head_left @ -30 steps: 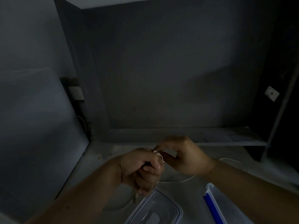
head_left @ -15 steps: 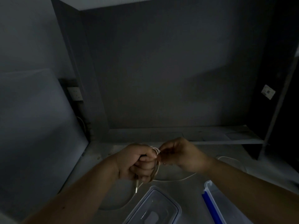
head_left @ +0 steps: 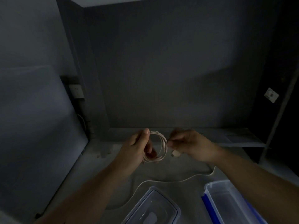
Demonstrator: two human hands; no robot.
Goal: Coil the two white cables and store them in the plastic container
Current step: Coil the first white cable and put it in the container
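Observation:
A white cable wound into a round coil hangs above the table between both hands. My left hand grips the coil's left side, thumb up. My right hand pinches the coil's right edge, and a white plug hangs below its fingers. A second white cable lies loose on the table in a long curve. The clear plastic container with blue trim sits open at the bottom right. Its clear lid lies to the left of it.
The grey table meets a dark back wall with a low shelf along it. A wall socket sits at the left, and a metal post stands at the right.
Both hands have moved apart and lifted. The cable, bunched in the left fist before, now stands open as a round coil held between the hands.

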